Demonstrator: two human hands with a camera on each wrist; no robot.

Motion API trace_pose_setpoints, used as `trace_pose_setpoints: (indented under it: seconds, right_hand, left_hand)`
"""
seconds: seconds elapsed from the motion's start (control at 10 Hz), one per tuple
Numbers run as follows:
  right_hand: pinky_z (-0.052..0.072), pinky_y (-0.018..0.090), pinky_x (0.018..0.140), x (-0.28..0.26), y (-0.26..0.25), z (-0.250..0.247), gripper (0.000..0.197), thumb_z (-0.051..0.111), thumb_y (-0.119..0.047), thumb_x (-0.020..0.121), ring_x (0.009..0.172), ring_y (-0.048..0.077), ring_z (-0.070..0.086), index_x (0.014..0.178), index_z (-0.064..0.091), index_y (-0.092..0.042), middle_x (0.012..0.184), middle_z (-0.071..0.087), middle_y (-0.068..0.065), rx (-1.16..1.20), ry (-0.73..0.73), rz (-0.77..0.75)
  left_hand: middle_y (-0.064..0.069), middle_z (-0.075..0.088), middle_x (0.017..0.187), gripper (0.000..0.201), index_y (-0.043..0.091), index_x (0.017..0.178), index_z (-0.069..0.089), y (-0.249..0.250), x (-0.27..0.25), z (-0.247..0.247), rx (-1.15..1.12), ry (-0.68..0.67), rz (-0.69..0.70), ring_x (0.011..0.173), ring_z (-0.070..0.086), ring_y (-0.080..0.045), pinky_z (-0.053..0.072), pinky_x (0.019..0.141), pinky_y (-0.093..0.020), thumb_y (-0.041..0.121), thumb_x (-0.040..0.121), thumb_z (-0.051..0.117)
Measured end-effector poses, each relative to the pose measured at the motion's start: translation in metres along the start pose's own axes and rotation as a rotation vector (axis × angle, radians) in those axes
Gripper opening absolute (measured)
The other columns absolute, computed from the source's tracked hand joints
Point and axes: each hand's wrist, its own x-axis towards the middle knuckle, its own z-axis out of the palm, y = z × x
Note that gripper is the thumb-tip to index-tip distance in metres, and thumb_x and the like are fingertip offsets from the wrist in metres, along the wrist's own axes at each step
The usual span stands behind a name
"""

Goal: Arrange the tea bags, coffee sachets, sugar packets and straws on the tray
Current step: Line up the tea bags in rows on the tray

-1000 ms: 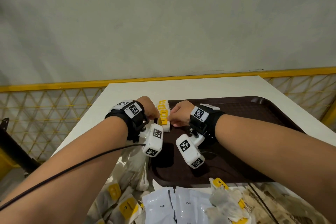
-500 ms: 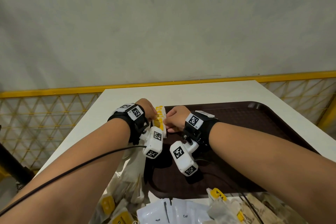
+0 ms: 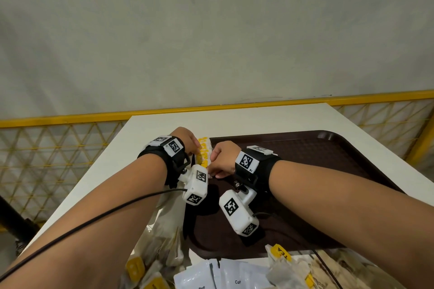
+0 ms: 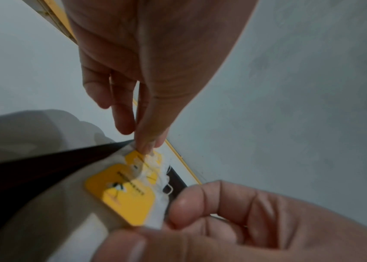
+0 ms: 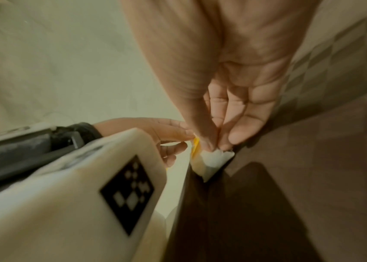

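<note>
A row of tea bags (image 3: 203, 153) with yellow tags stands on edge along the left rim of the dark brown tray (image 3: 328, 171). My left hand (image 3: 195, 148) is at the row's far end, and in the left wrist view its thumb and forefinger (image 4: 148, 145) pinch the paper of the tea bags (image 4: 121, 193) there. My right hand (image 3: 212, 169) is at the near end. Its thumb and forefinger (image 5: 216, 147) pinch the white corner of the nearest tea bag (image 5: 213, 161). Both palms hide part of the row.
On the white table (image 3: 234, 122) in front of the tray lie loose tea bags (image 3: 281, 263), white coffee sachets (image 3: 223, 277) and a pale heap of packets (image 3: 164, 237). A yellow mesh fence (image 3: 58, 159) runs behind the table. A black cable (image 3: 94, 220) crosses my left forearm.
My right hand has slid a little nearer along the row to its near end. The left hand has stayed at the far end.
</note>
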Motion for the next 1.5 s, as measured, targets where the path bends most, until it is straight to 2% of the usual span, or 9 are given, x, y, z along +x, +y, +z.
trace_pose_setpoints:
  seconds: [0.1, 0.3, 0.5, 0.6, 0.8, 1.0, 1.1, 1.3, 1.5]
  right_hand:
    - [0.050, 0.023, 0.045, -0.002, -0.001, 0.000, 0.032, 0.068, 0.009, 0.079, 0.056, 0.022, 0.058, 0.073, 0.045, -0.012, 0.065, 0.056, 0.013, 0.031, 0.007, 0.012]
    - [0.051, 0.024, 0.048, -0.003, -0.002, 0.001, 0.032, 0.069, 0.009, 0.079, 0.057, 0.021, 0.059, 0.073, 0.046, -0.012, 0.066, 0.057, 0.014, 0.032, 0.013, 0.019]
    - [0.051, 0.028, 0.051, -0.004, -0.005, 0.002, 0.032, 0.066, 0.010, 0.079, 0.067, 0.027, 0.059, 0.072, 0.046, -0.013, 0.070, 0.055, 0.012, 0.008, 0.039, 0.025]
    - [0.051, 0.030, 0.055, -0.005, -0.006, 0.002, 0.033, 0.066, 0.011, 0.079, 0.075, 0.030, 0.059, 0.072, 0.045, -0.013, 0.071, 0.054, 0.012, 0.012, 0.037, 0.030]
    - [0.053, 0.035, 0.062, -0.004, -0.005, 0.002, 0.033, 0.066, 0.011, 0.079, 0.079, 0.033, 0.061, 0.070, 0.046, -0.013, 0.078, 0.058, 0.018, 0.003, 0.030, 0.035]
    - [0.053, 0.050, 0.090, 0.002, -0.006, 0.000, 0.028, 0.064, 0.008, 0.078, 0.081, 0.033, 0.065, 0.060, 0.050, -0.008, 0.071, 0.057, 0.015, -0.117, -0.018, 0.037]
    - [0.055, 0.042, 0.083, 0.004, -0.004, -0.001, 0.031, 0.074, 0.003, 0.074, 0.067, 0.022, 0.058, 0.062, 0.050, -0.013, 0.064, 0.055, 0.006, -0.175, -0.038, 0.014]
    - [0.057, 0.039, 0.079, 0.013, 0.001, 0.001, 0.028, 0.076, -0.001, 0.073, 0.064, 0.019, 0.059, 0.062, 0.054, -0.014, 0.065, 0.059, 0.006, -0.222, -0.039, -0.016]
    - [0.054, 0.026, 0.065, 0.027, 0.006, -0.009, 0.017, 0.060, -0.003, 0.085, 0.070, 0.017, 0.060, 0.075, 0.055, -0.015, 0.080, 0.060, 0.006, 0.043, 0.080, 0.031]
  left_hand:
    - [-0.003, 0.060, 0.072, 0.006, 0.010, 0.080, 0.068, -0.001, 0.000, -0.005, -0.033, 0.033, -0.007, 0.076, 0.059, -0.020, 0.045, 0.054, -0.020, 0.005, 0.080, 0.072]
    - [-0.008, 0.063, 0.073, 0.025, 0.000, 0.105, 0.070, 0.004, -0.015, -0.013, 0.097, -0.104, -0.008, 0.056, 0.051, -0.016, 0.043, 0.056, -0.024, 0.013, 0.083, 0.070]
    - [-0.011, 0.068, 0.099, 0.031, 0.005, 0.113, 0.067, 0.002, -0.020, -0.006, 0.264, -0.165, 0.024, 0.083, 0.060, -0.021, 0.050, 0.074, -0.030, 0.016, 0.084, 0.069]
    - [-0.009, 0.069, 0.106, 0.031, 0.010, 0.110, 0.070, 0.003, -0.021, -0.008, 0.236, -0.184, 0.042, 0.084, 0.059, -0.017, 0.045, 0.057, -0.020, 0.020, 0.081, 0.074]
    - [-0.006, 0.066, 0.111, 0.037, 0.009, 0.116, 0.067, 0.004, -0.021, -0.006, 0.327, -0.200, 0.034, 0.089, 0.057, -0.016, 0.042, 0.057, -0.019, 0.029, 0.085, 0.069]
    - [-0.012, 0.062, 0.125, 0.040, 0.003, 0.121, 0.062, 0.004, -0.012, -0.004, 0.323, -0.144, 0.028, 0.109, 0.060, -0.023, 0.049, 0.088, -0.029, 0.028, 0.090, 0.062]
    - [-0.013, 0.062, 0.123, 0.039, 0.003, 0.121, 0.063, 0.003, -0.009, 0.000, 0.326, -0.149, 0.020, 0.111, 0.060, -0.024, 0.048, 0.092, -0.030, 0.026, 0.090, 0.064]
    - [-0.007, 0.059, 0.096, 0.029, 0.003, 0.118, 0.064, -0.006, -0.007, 0.003, 0.143, -0.069, -0.005, 0.085, 0.056, -0.020, 0.047, 0.062, -0.022, 0.007, 0.090, 0.055]
    - [-0.019, 0.061, 0.120, 0.032, -0.002, 0.123, 0.056, -0.013, -0.008, -0.001, -0.118, 0.048, -0.014, 0.079, 0.054, -0.020, 0.052, 0.068, -0.027, 0.003, 0.095, 0.043]
